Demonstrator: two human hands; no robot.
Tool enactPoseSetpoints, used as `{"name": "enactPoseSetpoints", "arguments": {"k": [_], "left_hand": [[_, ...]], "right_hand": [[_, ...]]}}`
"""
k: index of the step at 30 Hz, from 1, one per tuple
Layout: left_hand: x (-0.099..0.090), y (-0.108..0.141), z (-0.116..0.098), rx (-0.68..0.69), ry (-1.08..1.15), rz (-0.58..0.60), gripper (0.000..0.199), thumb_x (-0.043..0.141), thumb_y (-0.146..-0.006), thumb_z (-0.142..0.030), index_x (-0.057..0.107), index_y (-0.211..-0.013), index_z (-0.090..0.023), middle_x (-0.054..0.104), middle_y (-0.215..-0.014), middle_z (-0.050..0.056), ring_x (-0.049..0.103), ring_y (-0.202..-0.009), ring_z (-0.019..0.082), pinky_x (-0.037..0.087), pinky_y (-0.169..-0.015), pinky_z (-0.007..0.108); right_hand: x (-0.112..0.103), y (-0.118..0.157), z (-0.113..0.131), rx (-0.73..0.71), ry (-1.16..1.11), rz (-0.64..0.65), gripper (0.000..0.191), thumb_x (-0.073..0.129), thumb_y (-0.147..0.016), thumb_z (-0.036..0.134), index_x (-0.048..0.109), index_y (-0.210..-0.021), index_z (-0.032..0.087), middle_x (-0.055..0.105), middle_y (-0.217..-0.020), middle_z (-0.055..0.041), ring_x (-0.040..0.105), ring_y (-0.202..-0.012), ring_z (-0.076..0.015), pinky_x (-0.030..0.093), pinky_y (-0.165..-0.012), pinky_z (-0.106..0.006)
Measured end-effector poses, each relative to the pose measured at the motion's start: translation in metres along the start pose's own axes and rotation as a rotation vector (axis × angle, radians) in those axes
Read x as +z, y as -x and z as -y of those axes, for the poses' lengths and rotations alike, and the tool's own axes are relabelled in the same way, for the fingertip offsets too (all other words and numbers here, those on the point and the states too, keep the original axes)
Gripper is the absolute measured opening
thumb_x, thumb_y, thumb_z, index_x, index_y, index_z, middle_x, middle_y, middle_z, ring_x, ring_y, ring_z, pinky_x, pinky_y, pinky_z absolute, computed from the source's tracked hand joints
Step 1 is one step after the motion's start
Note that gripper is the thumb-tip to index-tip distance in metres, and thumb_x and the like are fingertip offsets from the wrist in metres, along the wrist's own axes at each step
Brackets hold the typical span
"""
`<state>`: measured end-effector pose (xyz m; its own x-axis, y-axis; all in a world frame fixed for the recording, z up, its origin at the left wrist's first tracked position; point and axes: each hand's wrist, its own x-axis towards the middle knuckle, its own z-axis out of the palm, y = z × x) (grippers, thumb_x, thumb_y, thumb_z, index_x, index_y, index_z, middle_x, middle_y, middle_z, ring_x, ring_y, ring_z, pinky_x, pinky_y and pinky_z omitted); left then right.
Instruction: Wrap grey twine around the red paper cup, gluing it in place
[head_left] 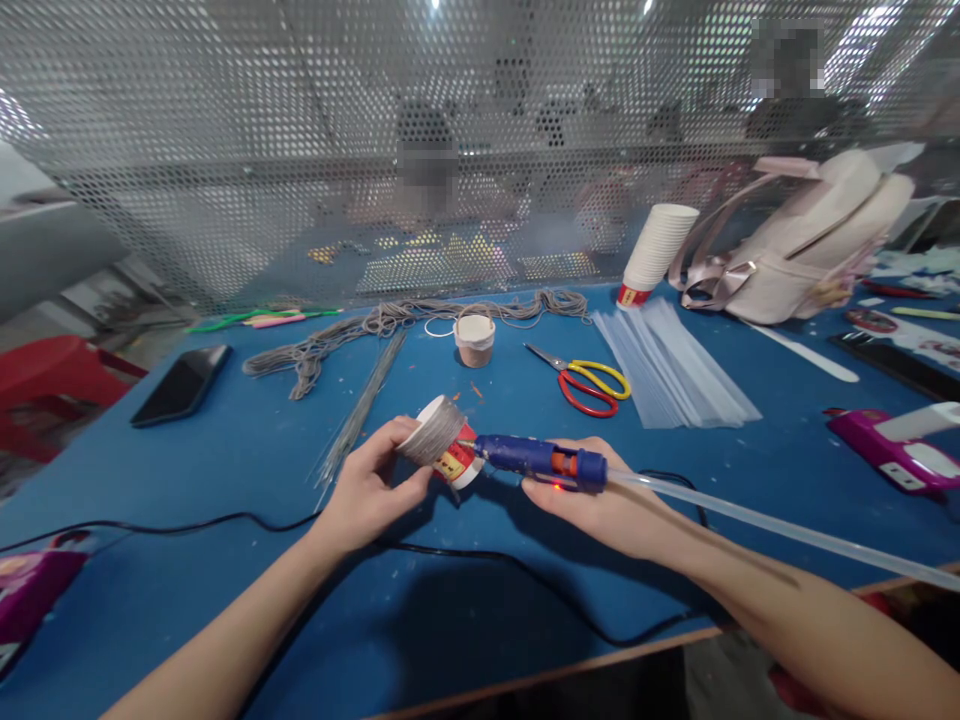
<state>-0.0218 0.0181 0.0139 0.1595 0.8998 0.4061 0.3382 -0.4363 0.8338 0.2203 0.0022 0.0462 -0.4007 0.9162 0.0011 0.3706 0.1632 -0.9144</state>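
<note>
A paper cup (439,440), red and white with grey cord wound round its upper part, is tilted in my left hand (379,485), between thumb and fingers. My right hand (600,500) grips a blue glue gun (525,456) with a long clear glue stick (780,530) coming out of its back. The gun's nozzle is at the cup's side, by the edge of the wound cord. Past the cup stands a small wrapped cup (475,340) with a white rim. Scissors (581,382) with red and yellow handles lie open to its right.
Grey cord (315,350) lies in loops along the back, with cut strands (364,405) nearer. At the right are stacked cups (656,252), clear strips (675,370), a pale backpack (810,240) and a purple device (896,450). A phone (182,385) rests left. A black cable (480,553) crosses the table.
</note>
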Motion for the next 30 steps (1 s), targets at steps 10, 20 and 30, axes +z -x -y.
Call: {"name": "enactPoseSetpoints", "arguments": {"k": [10, 20, 30], "left_hand": [[0.001, 0.001, 0.001, 0.0, -0.015, 0.008, 0.009, 0.062, -0.068, -0.021, 0.054, -0.071, -0.02, 0.061, -0.073, 0.002, 0.056, -0.07, 0.016, 0.049, -0.069, 0.029], [0.009, 0.003, -0.004, 0.005, -0.111, -0.07, 0.009, 0.06, -0.07, -0.02, 0.059, -0.079, -0.019, 0.062, -0.075, 0.001, 0.056, -0.069, 0.015, 0.046, -0.066, 0.027], [0.004, 0.003, 0.0, -0.038, -0.089, -0.085, 0.01, 0.06, -0.07, -0.022, 0.059, -0.08, -0.019, 0.061, -0.076, 0.001, 0.056, -0.071, 0.014, 0.047, -0.067, 0.026]], "right_hand": [[0.002, -0.001, -0.002, -0.037, 0.04, -0.057, 0.021, 0.056, -0.073, 0.027, 0.046, -0.057, 0.018, 0.044, -0.052, 0.0048, 0.037, -0.048, -0.0077, 0.031, -0.045, -0.02], [0.02, 0.003, -0.015, -0.22, 0.155, -0.064, 0.018, 0.058, -0.072, 0.019, 0.044, -0.06, 0.019, 0.044, -0.053, 0.0055, 0.036, -0.047, -0.0072, 0.032, -0.049, -0.02], [0.006, -0.001, -0.016, -0.303, 0.202, -0.149, 0.016, 0.057, -0.078, 0.021, 0.046, -0.066, 0.02, 0.047, -0.056, 0.005, 0.039, -0.048, -0.0076, 0.034, -0.051, -0.02]]}}
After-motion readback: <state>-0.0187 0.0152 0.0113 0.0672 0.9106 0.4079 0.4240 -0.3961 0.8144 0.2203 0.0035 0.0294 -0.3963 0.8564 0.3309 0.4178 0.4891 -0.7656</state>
